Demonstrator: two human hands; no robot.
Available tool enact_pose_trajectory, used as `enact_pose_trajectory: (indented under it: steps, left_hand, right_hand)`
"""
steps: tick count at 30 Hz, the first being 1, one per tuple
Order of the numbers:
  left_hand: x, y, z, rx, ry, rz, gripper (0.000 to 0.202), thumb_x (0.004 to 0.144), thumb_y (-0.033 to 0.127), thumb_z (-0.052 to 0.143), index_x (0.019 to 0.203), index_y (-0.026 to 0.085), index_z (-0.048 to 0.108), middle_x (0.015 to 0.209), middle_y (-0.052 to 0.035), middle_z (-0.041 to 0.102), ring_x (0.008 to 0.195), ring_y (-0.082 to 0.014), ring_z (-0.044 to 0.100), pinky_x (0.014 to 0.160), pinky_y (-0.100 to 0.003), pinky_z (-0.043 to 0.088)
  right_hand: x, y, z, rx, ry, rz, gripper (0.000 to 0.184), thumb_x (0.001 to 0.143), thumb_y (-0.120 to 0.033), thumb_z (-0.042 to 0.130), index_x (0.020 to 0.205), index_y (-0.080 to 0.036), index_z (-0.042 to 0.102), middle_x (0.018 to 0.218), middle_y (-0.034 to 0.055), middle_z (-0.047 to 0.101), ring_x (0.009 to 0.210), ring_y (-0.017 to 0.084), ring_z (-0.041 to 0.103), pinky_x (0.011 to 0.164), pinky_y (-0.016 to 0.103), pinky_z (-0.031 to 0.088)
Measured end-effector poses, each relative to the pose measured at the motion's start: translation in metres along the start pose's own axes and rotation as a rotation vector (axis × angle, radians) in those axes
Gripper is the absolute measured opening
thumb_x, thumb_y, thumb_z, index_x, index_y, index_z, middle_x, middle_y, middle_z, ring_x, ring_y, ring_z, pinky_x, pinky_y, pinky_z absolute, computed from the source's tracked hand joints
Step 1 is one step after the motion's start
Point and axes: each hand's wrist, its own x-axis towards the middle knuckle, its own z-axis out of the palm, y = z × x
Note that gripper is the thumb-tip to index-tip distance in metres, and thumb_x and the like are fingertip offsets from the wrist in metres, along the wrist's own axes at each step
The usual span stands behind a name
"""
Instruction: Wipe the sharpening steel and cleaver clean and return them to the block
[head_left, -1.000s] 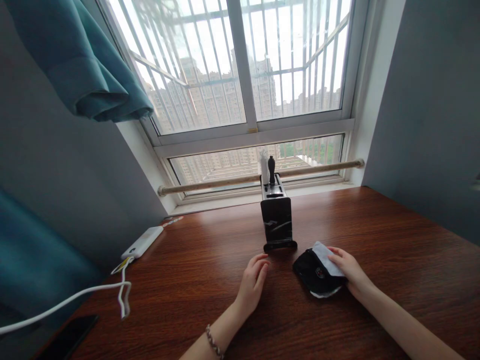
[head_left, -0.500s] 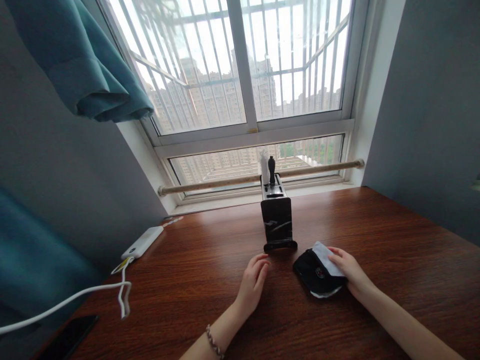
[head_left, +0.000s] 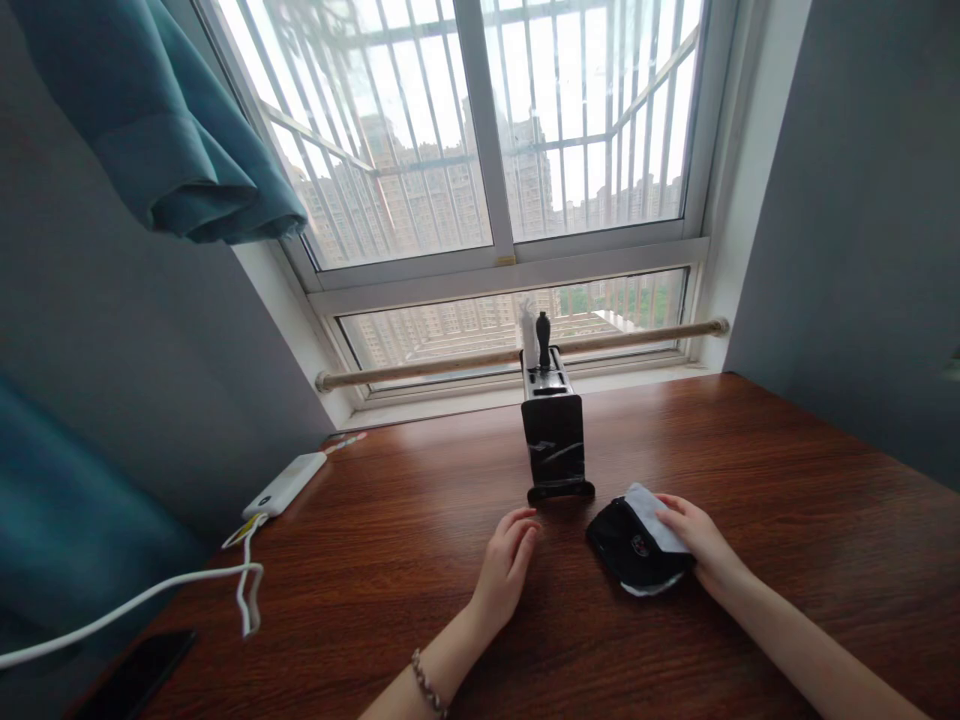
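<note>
My right hand grips the right edge of a small folded black cloth piece lying on the table, thumb on top of its pale grey flap. A small emblem shows on the black part, and a whitish edge peeks out below. The fingers under it are hidden. To the left, my left hand rests on the tabletop with loosely bent fingers and nothing in it. Just beyond its fingertips stands a black knife block. A black-handled knife and a whitish, translucent item stick up from its top.
On the brown wooden table, a white power bank lies at the left with a white cable attached. A dark phone is at the lower left. Behind the table are a window with a horizontal rail and a blue curtain.
</note>
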Motion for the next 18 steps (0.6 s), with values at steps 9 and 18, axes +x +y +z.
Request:
enact_pose_trajectory:
  steps: [9, 18]
  left_hand:
    - [-0.0003, 0.0004, -0.0003, -0.002, -0.009, -0.002, 0.023, 0.089, 0.028, 0.039, 0.091, 0.021, 0.061, 0.113, -0.0073, 0.056, 0.107, -0.021, 0.049, 0.094, -0.036, 0.036]
    - [-0.0008, -0.0002, 0.0, 0.001, -0.016, -0.001, 0.023, 0.09, 0.029, 0.038, 0.093, 0.02, 0.06, 0.113, -0.0072, 0.055, 0.108, -0.0202, 0.048, 0.095, -0.035, 0.035]
  right_hand:
    - [-0.0003, -0.0005, -0.0002, -0.009, 0.001, 0.014, 0.032, 0.061, -0.016, 0.063, 0.092, -0.014, 0.056, 0.073, 0.0037, 0.066, 0.058, 0.015, 0.058, 0.05, 0.022, 0.045]
    - [0.0007, 0.0005, -0.0003, -0.023, -0.012, 0.0, 0.034, 0.06, -0.019, 0.063, 0.093, -0.014, 0.055, 0.075, 0.0041, 0.066, 0.059, 0.016, 0.059, 0.051, 0.023, 0.045]
